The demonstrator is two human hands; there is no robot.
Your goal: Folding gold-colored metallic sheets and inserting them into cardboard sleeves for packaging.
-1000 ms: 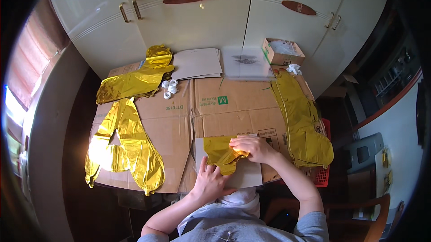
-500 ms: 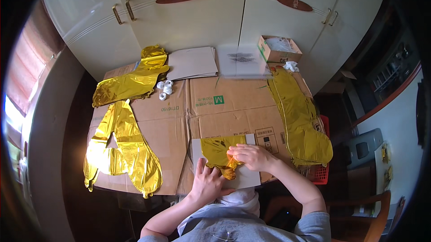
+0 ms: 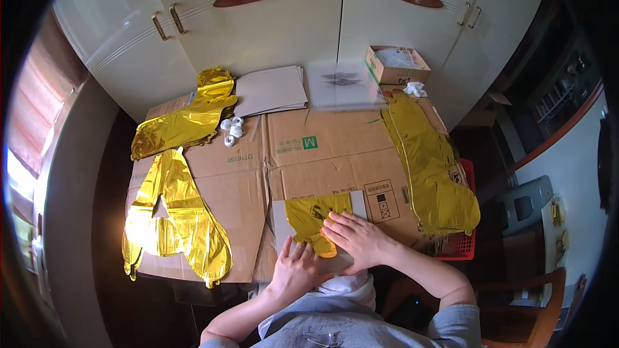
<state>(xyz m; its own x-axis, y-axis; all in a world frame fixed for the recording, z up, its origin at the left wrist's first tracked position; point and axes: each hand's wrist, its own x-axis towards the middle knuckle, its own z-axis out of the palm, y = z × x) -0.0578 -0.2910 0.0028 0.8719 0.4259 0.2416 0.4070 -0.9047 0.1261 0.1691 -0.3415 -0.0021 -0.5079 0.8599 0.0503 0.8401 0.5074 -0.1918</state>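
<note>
Close to the table's front edge lies a grey card [image 3: 280,219], with a folded gold foil balloon [image 3: 305,211] flat on top of it. My right hand [image 3: 356,243] is spread flat, its fingers pressing down on the foil's right side. At the foil's lower left edge rests my left hand [image 3: 297,269], its fingers apart and the tips touching the foil. Both palms face down and neither hand grips anything. Part of the balloon's lower right is hidden beneath my right hand.
Flat gold foil balloons lie at the left [image 3: 205,235], far left [image 3: 174,127] and right [image 3: 431,167]. Behind are stacked grey cards [image 3: 271,89], white rolls [image 3: 232,129], a clear sheet [image 3: 338,93] and an open box [image 3: 400,76]. A red basket [image 3: 469,245] sits beyond the right edge.
My right hand has gone from bunched fingers on the foil to a flat spread. The foil's crumpled lower end now lies flatter. My left hand stays at the foil's lower left.
</note>
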